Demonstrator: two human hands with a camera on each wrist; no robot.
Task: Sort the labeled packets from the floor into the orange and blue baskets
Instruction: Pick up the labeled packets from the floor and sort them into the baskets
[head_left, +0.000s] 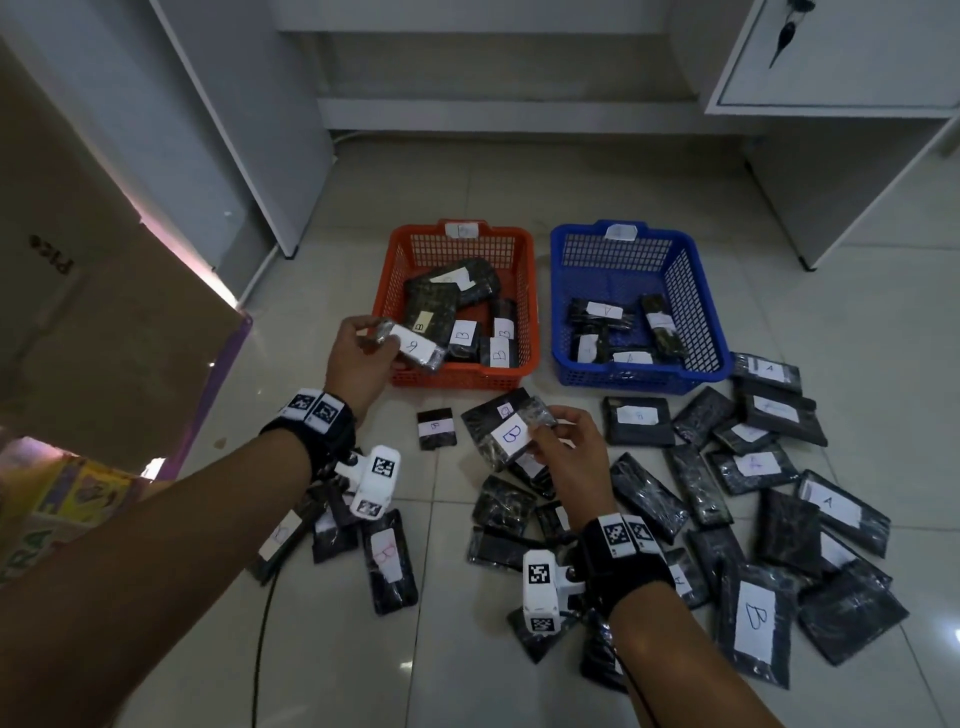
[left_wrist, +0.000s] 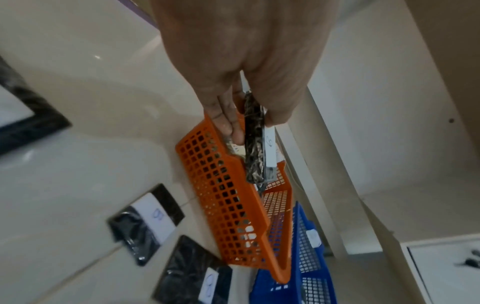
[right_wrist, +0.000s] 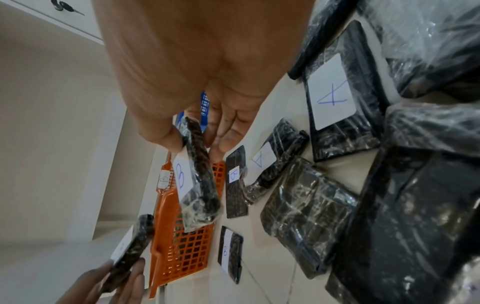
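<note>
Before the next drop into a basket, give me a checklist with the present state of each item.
1. Left hand grips a packet: ok.
2. Its label reads B: ok.
3. It hangs at the orange basket's near corner: ok.
4. Orange basket holds B packets: ok.
5. Right hand pinches a B packet, not yet over either basket: ok.
6. Blue basket holds only A packets: cannot tell, some labels unreadable.

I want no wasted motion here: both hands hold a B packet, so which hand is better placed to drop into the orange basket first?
Left. The left hand pinches its black plastic-wrapped B packet at the orange mesh basket's near-left rim; the right hand holds its B-labelled packet over the floor, short of it.
</note>
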